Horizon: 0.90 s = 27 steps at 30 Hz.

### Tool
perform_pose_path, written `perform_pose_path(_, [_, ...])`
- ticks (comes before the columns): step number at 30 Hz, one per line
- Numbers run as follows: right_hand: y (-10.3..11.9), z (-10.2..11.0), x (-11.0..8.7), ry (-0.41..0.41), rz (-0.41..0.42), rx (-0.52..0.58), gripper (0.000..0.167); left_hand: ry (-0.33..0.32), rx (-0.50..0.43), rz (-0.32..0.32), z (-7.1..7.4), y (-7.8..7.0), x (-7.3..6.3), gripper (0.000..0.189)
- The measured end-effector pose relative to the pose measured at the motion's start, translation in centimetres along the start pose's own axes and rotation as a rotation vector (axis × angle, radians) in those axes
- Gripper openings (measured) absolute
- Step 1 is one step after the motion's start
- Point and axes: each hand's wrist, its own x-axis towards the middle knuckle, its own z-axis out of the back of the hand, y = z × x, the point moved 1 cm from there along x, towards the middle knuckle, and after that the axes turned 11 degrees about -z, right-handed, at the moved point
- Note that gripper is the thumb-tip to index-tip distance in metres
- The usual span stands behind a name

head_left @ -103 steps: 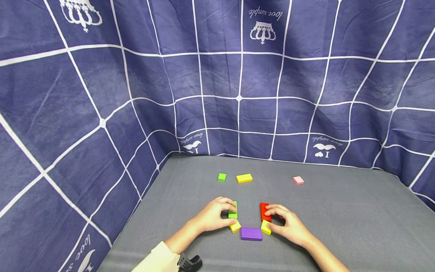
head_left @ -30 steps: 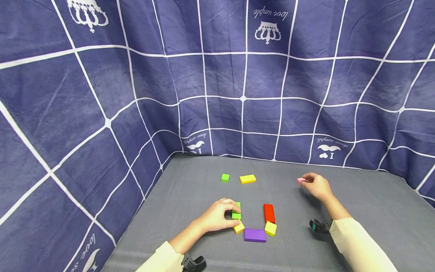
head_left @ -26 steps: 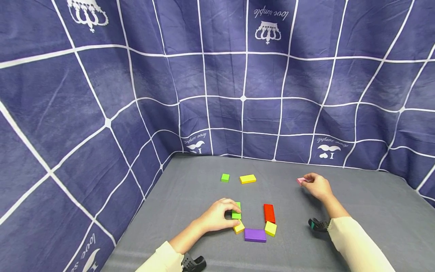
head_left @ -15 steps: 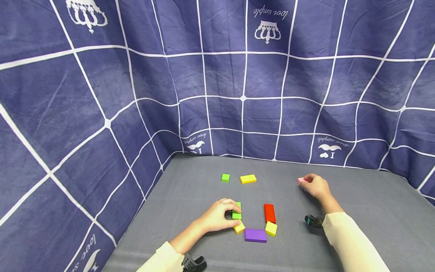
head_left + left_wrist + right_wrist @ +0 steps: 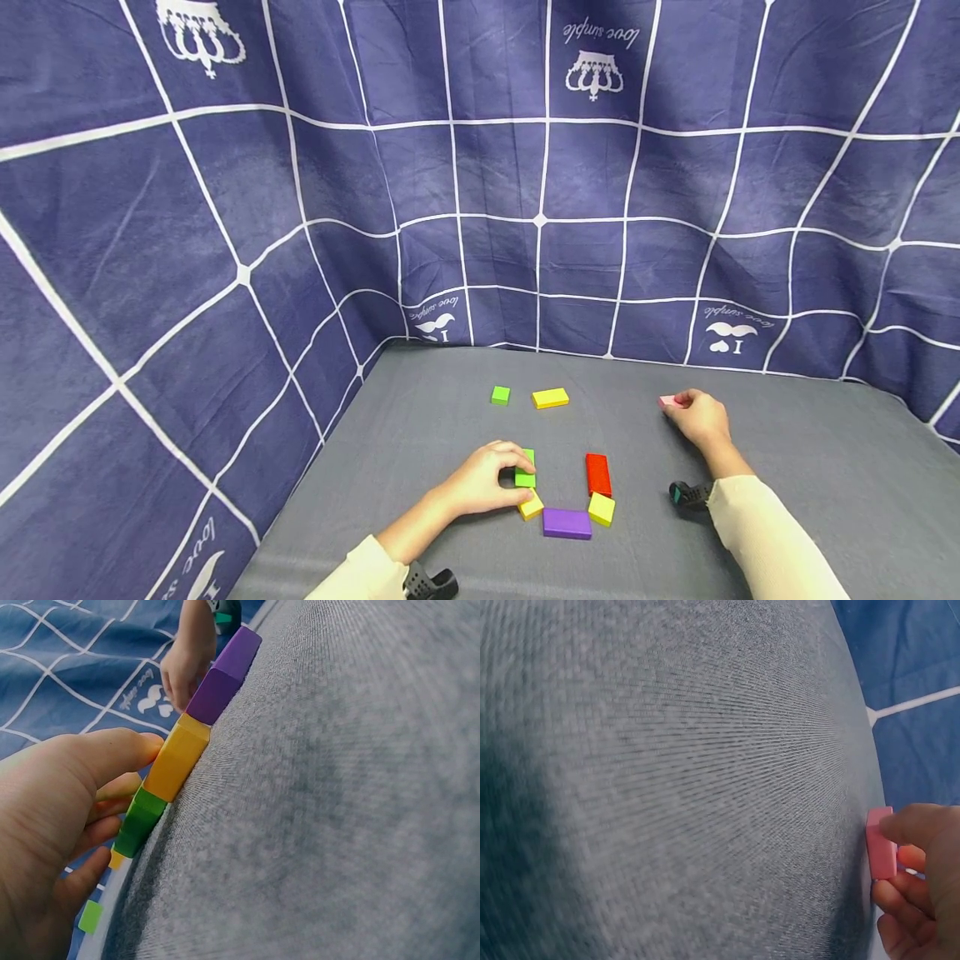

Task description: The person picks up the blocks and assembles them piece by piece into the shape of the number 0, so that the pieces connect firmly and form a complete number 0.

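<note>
In the head view, my left hand (image 5: pixel 487 479) rests at the left of a row of blocks. Its fingertips touch a green block (image 5: pixel 525 479), and its thumb touches an orange-yellow block (image 5: pixel 178 761) just below. A visible gap separates thumb and fingers. At the far right, my right hand (image 5: pixel 701 415) pinches a small pink block (image 5: pixel 882 844) between thumb and fingers, low at the grey surface. A purple block (image 5: pixel 567 523) lies between the orange-yellow block and a pale yellow block (image 5: pixel 602 508). A red block (image 5: pixel 598 474) stands above the pale yellow one, forming a U.
Farther back on the grey surface (image 5: pixel 420 433) lie a small green block (image 5: pixel 500 396) and a yellow block (image 5: pixel 551 398). A dark blue cloth (image 5: pixel 480 192) with white lines hangs behind and at the left. Black bands are worn on both wrists.
My right hand has left the red and pale yellow blocks, reached out to the far right and taken hold of the pink block. My left hand has stayed on its blocks.
</note>
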Motion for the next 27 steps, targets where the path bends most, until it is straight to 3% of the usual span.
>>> perform_pose_path(10, [-0.3, -0.4, -0.9, -0.011, -0.027, 0.109, 0.028, 0.001, 0.001, 0.000, -0.2, 0.0, 0.0, 0.027])
perform_pose_path(27, [1.6, -1.4, -3.9, 0.118, 0.077, 0.236, 0.024, 0.005, -0.008, 0.011, 0.1, 0.0, 0.0, 0.026])
